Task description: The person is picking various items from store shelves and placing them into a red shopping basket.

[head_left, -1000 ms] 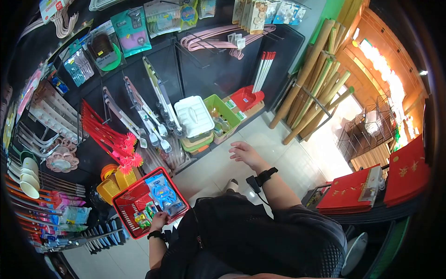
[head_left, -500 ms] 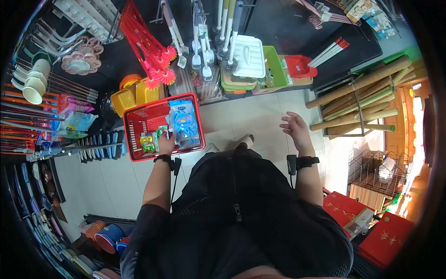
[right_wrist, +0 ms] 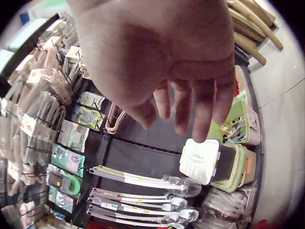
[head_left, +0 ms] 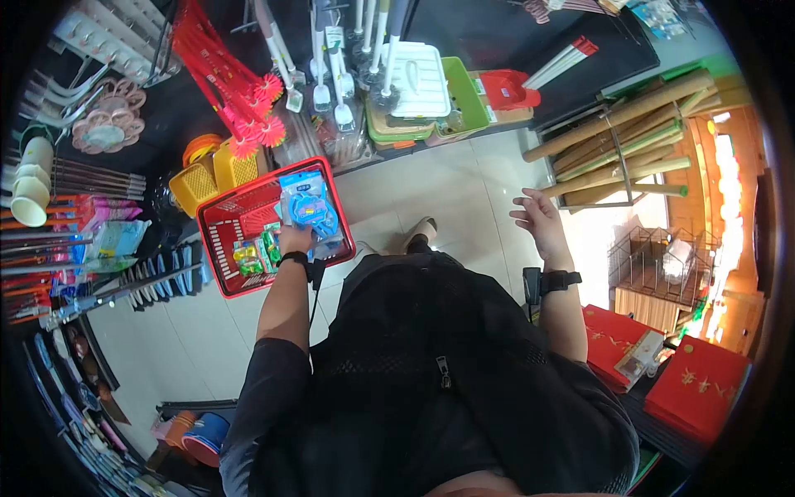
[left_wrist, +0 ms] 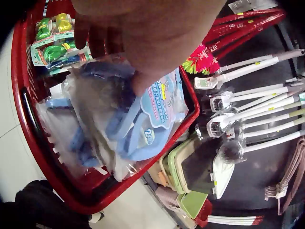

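Blue plastic pack (head_left: 310, 209) is pointing away from you; your right hand (head_left: 542, 224) is hovering spread, left hand (head_left: 296, 239) grip unclear.

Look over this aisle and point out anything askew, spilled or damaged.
Mildly askew: the two yellow baskets just beyond the red basket sit at differing angles, as if set down loosely. Nothing visible looks spilled or broken.

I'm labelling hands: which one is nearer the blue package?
Left. The left hand is at the blue package; the right hand is well outside the red basket.
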{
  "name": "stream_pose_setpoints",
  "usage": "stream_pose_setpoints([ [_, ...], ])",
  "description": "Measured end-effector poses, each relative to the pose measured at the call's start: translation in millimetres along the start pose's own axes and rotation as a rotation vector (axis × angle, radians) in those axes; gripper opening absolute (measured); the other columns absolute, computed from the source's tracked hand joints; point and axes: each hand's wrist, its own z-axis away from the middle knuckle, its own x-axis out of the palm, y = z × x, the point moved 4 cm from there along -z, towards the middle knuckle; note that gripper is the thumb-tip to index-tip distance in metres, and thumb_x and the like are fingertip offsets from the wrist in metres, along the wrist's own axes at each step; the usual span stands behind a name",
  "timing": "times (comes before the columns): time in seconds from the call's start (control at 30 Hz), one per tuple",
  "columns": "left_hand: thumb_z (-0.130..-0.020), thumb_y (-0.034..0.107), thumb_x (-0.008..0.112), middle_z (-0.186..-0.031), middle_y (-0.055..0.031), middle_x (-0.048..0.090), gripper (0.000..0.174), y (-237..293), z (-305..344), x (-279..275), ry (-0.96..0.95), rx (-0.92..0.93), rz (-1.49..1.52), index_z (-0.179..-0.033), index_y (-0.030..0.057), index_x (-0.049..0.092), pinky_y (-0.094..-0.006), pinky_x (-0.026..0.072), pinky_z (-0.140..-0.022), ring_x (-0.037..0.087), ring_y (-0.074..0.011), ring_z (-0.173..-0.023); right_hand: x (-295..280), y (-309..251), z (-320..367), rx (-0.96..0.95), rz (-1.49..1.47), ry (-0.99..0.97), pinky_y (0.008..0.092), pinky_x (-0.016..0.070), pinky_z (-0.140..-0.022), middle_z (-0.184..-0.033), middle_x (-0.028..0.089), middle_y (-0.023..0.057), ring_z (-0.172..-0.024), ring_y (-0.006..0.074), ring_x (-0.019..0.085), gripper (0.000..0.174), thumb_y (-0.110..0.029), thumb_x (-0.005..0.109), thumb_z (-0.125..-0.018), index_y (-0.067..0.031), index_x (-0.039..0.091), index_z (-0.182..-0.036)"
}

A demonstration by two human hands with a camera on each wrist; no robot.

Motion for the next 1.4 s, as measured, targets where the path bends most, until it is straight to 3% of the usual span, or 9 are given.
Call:
stream_pose_setpoints([
  [0.2, -0.066, 0.036, 0.073, -0.091, -0.0238, 0.067, 0.049, 5, 11, -8, -0.178, -0.007, 0.218, -0.087, -0.0076, 0.065, -0.0418, 0.0511, -0.075, 0.065, -0.0364, -0.085, 6, -1, -3, -0.006, -0.050, -0.003, 0.0240, 0.0472, -0.073, -0.107, 0.060, 0.0074, -0.086, 0.0135, 0.062, 0.035, -0.021, 0.050, -0.094, -0.0044, 0.045, -0.125],
  [0.3, -0.073, 0.021, 0.073, -0.089, -0.0148, 0.068, 0.034, -5, 14, -1, -0.148, -0.026, 0.514, -0.091, -0.0068, 0.066, -0.0345, 0.0508, -0.070, 0.065, -0.0222, -0.080, 17, -6, -10, -0.010, -0.070, -0.028, 0.0239, 0.0471, -0.073, -0.107, 0.061, 0.0065, -0.086, 0.0130, 0.062, 0.033, -0.020, 0.052, -0.094, -0.0059, 0.047, -0.123],
  [0.4, -0.077, 0.016, 0.072, -0.094, -0.0134, 0.067, 0.033, -15, 19, 5, -0.284, -0.030, 0.877, -0.098, -0.0075, 0.062, -0.0334, 0.0511, -0.071, 0.065, -0.0214, -0.081, 30, -13, -13, -0.017, -0.079, -0.054, 0.0241, 0.0468, -0.074, -0.106, 0.061, 0.0060, -0.086, 0.0127, 0.062, 0.032, -0.019, 0.053, -0.093, -0.0069, 0.048, -0.123],
  [0.57, -0.078, 0.018, 0.073, -0.089, -0.0061, 0.063, 0.033, -29, 48, -27, -0.353, -0.066, 0.890, -0.099, -0.0016, 0.058, -0.0257, 0.0446, -0.062, 0.057, -0.0128, -0.074, 47, -21, -21, -0.038, -0.065, -0.125, 0.0248, 0.0464, -0.074, -0.105, 0.062, 0.0048, -0.088, 0.0135, 0.062, 0.032, -0.018, 0.054, -0.093, -0.0076, 0.048, -0.122],
  [0.7, -0.083, 0.003, 0.064, -0.095, -0.0059, 0.064, 0.026, -24, 76, -67, -0.399, 0.038, 1.122, -0.107, 0.0009, 0.054, -0.0270, 0.0473, -0.075, 0.061, -0.0138, -0.084, 59, -17, -32, -0.061, -0.068, -0.215, 0.0263, 0.0462, -0.075, -0.105, 0.062, 0.0046, -0.089, 0.0148, 0.062, 0.032, -0.019, 0.055, -0.092, -0.0078, 0.049, -0.122],
  [0.8, -0.082, -0.002, 0.063, -0.090, -0.0020, 0.062, 0.021, -22, 75, -86, -0.416, 0.208, 1.190, -0.098, 0.0056, 0.053, -0.0239, 0.0457, -0.076, 0.059, -0.0105, -0.080, 81, -30, -34, -0.116, -0.034, -0.318, 0.0267, 0.0460, -0.075, -0.105, 0.062, 0.0047, -0.089, 0.0150, 0.062, 0.035, -0.019, 0.057, -0.090, -0.0078, 0.048, -0.122],
  [0.93, -0.079, -0.005, 0.063, -0.096, -0.0037, 0.062, 0.027, 49, 114, -154, -0.399, 0.446, 1.211, -0.101, 0.0047, 0.051, -0.0257, 0.0462, -0.080, 0.059, -0.0116, -0.087, 116, -60, -34, -0.254, 0.050, -0.494, 0.0282, 0.0466, -0.078, -0.107, 0.061, 0.0067, -0.092, 0.0151, 0.061, 0.039, -0.017, 0.062, -0.087, -0.0071, 0.050, -0.123],
  [1.1, -0.077, -0.007, 0.066, -0.111, -0.0097, 0.061, 0.041, 128, 148, -203, -0.417, 0.501, 1.143, -0.113, 0.0015, 0.048, -0.0312, 0.0454, -0.091, 0.057, -0.0172, -0.104, 159, -97, -24, -0.505, 0.077, -0.785, 0.0310, 0.0468, -0.089, -0.111, 0.059, 0.0095, -0.100, 0.0166, 0.059, 0.051, -0.013, 0.068, -0.084, -0.0051, 0.046, -0.129],
  [1.4, -0.075, -0.008, 0.068, -0.109, -0.0086, 0.060, 0.045, 215, 157, -188, -0.413, 0.707, 1.218, -0.113, 0.0017, 0.047, -0.0301, 0.0465, -0.088, 0.058, -0.0154, -0.102, 168, -119, -45, -0.496, -0.065, -1.042, 0.0327, 0.0451, -0.093, -0.114, 0.057, 0.0086, -0.105, 0.0147, 0.055, 0.050, -0.010, 0.066, -0.085, -0.0026, 0.043, -0.129],
])
